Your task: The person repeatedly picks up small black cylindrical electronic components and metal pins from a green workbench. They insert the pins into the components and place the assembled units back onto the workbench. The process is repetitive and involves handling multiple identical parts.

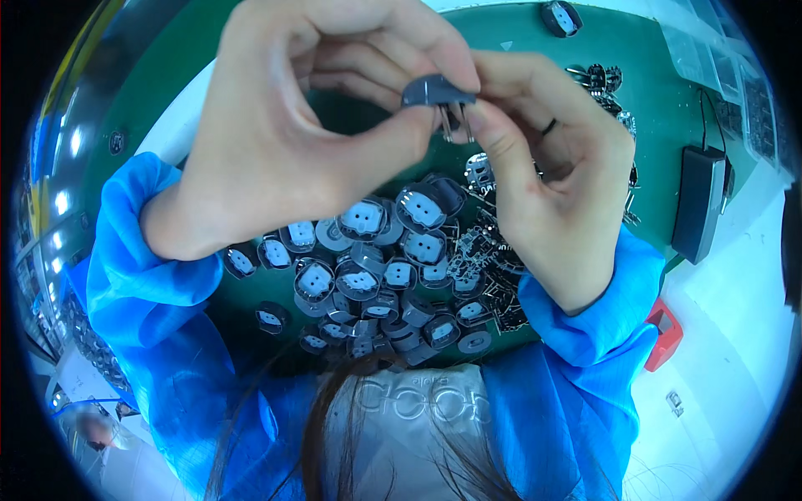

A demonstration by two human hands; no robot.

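Observation:
Up in front of me, a small dark grey plastic housing (430,89) is pinched between both hands, with thin metal prongs (456,123) pointing down from it. My left hand (280,138) grips its left side between thumb and fingers. Closed on its right side, my right hand (560,159) presses thumb and fingertips near the prongs; a thin black band circles one finger. Below the hands lies a heap of similar round housings (359,282), many with light grey faces and small holes. Small circuit boards with metal parts (480,250) lie against the heap, partly behind my right wrist.
A green mat (643,125) covers the work surface. More metal-and-board parts (601,79) lie at the far right, near a lone housing (561,18). Clear plastic bins (727,79), a black box with a cable (700,204) and a red holder (664,336) stand on the right.

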